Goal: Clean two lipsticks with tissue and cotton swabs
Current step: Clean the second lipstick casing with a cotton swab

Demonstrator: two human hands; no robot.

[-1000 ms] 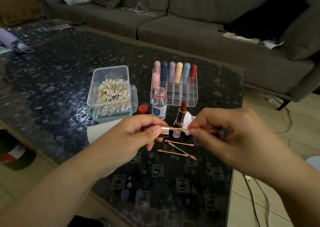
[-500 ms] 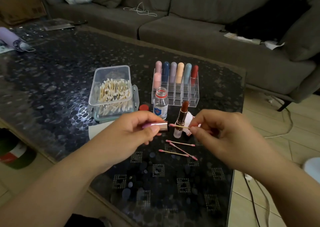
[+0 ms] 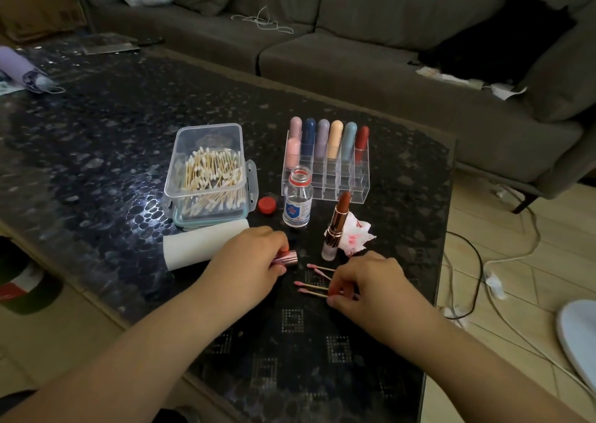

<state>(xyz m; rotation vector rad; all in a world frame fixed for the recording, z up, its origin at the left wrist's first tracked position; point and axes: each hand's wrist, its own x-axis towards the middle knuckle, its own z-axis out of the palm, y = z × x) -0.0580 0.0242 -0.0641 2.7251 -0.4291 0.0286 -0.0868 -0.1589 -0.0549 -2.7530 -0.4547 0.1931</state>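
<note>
My left hand [image 3: 248, 261] grips a rose-gold lipstick tube [image 3: 286, 257] low over the dark table, its metal end poking out to the right. My right hand [image 3: 364, 285] is down at the table, pinching a pink-tipped cotton swab [image 3: 311, 292] among several used swabs [image 3: 317, 271] lying there. A second lipstick [image 3: 337, 225] stands upright with its brown-red bullet extended. A crumpled stained tissue [image 3: 356, 234] lies just to the right of that upright lipstick.
A clear box of cotton swabs [image 3: 209, 177], a red cap [image 3: 267, 205], an open small bottle [image 3: 298, 198] and an acrylic rack of coloured tubes [image 3: 327, 161] stand behind. A white roll [image 3: 200, 245] lies left. The table's edge [image 3: 443, 229] runs along the right; cables cross the floor.
Both hands came down from mid-air to the table. The right hand carried its swab away from the lipstick tube to the pile of used swabs.
</note>
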